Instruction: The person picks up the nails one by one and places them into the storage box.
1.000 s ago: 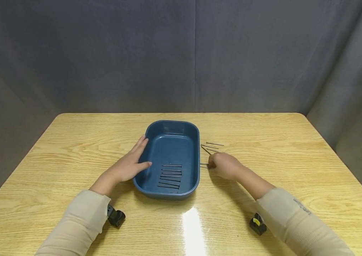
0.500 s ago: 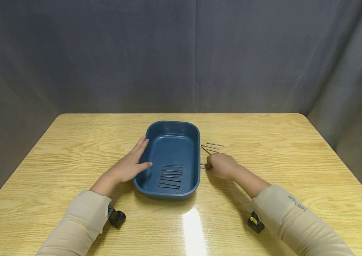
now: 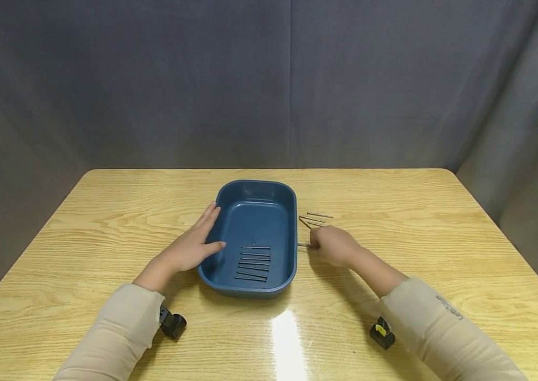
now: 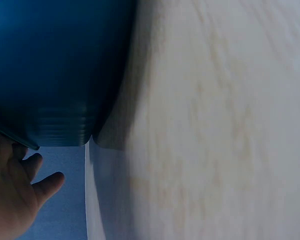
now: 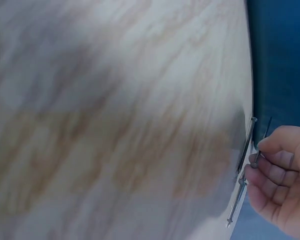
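My right hand (image 3: 335,245) is just right of the blue tray (image 3: 259,292), low over the table. In the right wrist view its thumb and fingers pinch a thin metal nail (image 5: 268,126). Beside those fingertips more nails (image 5: 246,147) lie on the tabletop; in the head view, one nail (image 3: 303,245) shows between hand and tray. My left hand (image 3: 192,246) rests at the tray's left rim, its fingers extended along it and the thumb reaching over the inside. Several nails (image 3: 254,263) lie in a rough row on the tray floor, near its front end.
Beyond the right hand, a few loose nails (image 3: 320,215) lie on the wooden table (image 3: 416,211). Grey curtains (image 3: 269,84) stand behind and at both sides of the table. A black wrist camera (image 3: 173,324) hangs under each sleeve.
My right hand dips slightly left, then draws back right with a nail between its fingers. Of two nail ends beside the tray, one now shows. My left hand and the tray stay put.
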